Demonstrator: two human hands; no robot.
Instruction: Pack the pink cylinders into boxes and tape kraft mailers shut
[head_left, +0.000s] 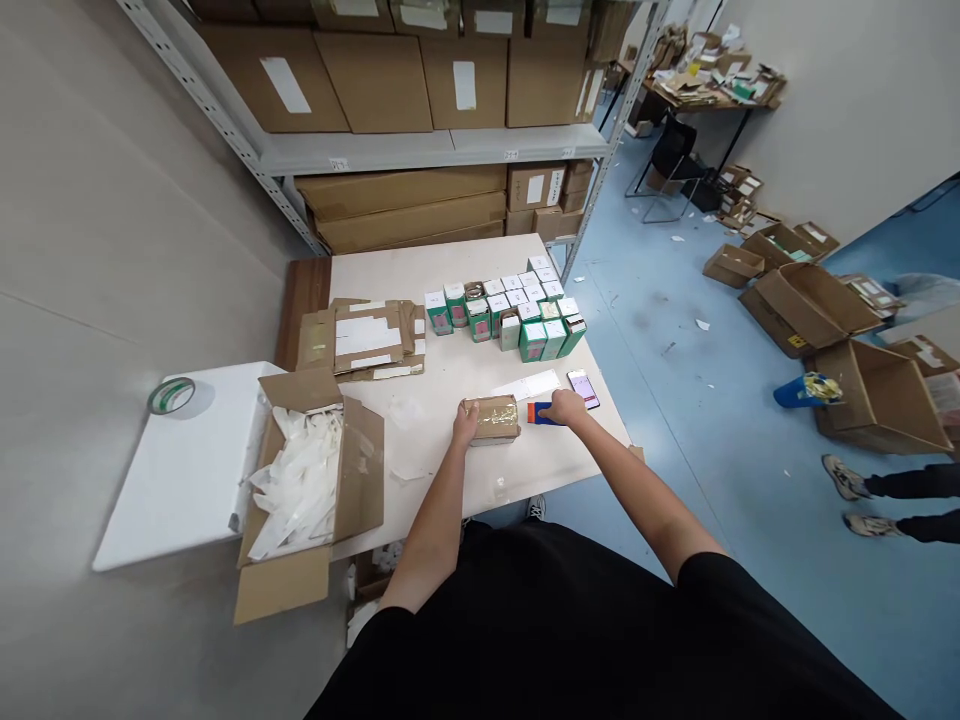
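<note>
My left hand (465, 423) grips the near left end of a small package (492, 418) wrapped in brown paper and shiny tape, which lies on the pale table (442, 270). My right hand (567, 408) is closed over a blue and orange handheld tape dispenser (543, 413), whose orange end touches or nearly touches the package's right side. Just beyond that hand lie white paper sheets (529, 385) and a smartphone (583, 389) with a lit screen. Part of the dispenser is hidden under my fingers.
Several green and white boxes (502, 320) stand packed together on the table. At left are flattened cardboard (367, 338), an open carton of white plastic (300, 480), and a white board (187, 470) with a tape roll (172, 395). Shelves of cartons stand behind; another person's legs (885, 497) stand at right.
</note>
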